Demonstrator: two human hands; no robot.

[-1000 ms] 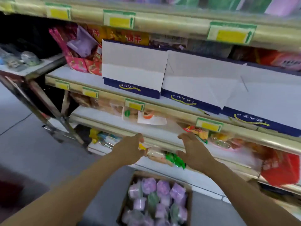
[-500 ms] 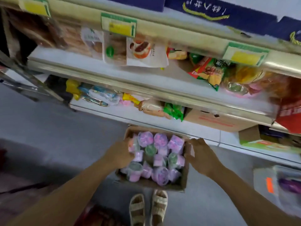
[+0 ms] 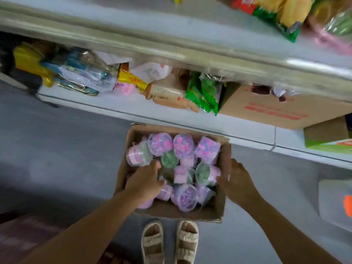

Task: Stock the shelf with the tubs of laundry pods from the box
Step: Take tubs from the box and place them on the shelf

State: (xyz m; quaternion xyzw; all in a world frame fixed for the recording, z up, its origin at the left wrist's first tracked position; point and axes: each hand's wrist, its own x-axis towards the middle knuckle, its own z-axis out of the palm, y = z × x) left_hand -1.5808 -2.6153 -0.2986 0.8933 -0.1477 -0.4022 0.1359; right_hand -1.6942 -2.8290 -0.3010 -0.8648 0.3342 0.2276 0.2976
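An open cardboard box point(image 3: 224, 204) stands on the floor in front of the shelf, full of several clear tubs of laundry pods. Some show purple and pink pods point(image 3: 160, 143); others show green pods point(image 3: 169, 159). My left hand point(image 3: 145, 181) reaches into the box's left side, its thumb and fingers spread loosely over the tubs there. I cannot see any tub gripped in it. My right hand point(image 3: 237, 181) is at the box's right wall, with the thumb touching a green-topped tub point(image 3: 204, 173). The bottom shelf point(image 3: 122, 105) lies just beyond the box.
Snack bags point(image 3: 202, 92) and packets crowd the bottom shelf, with a large carton point(image 3: 266, 109) to the right. A higher shelf edge point(image 3: 171, 52) juts out overhead. My sandalled feet point(image 3: 169, 242) stand right behind the box. A pale container point(image 3: 335, 202) sits on the floor at right.
My view has dropped from the upper shelves to the box. Both hands came down from shelf height. The left moved into the box onto the tubs, and the right closed in on its right wall.
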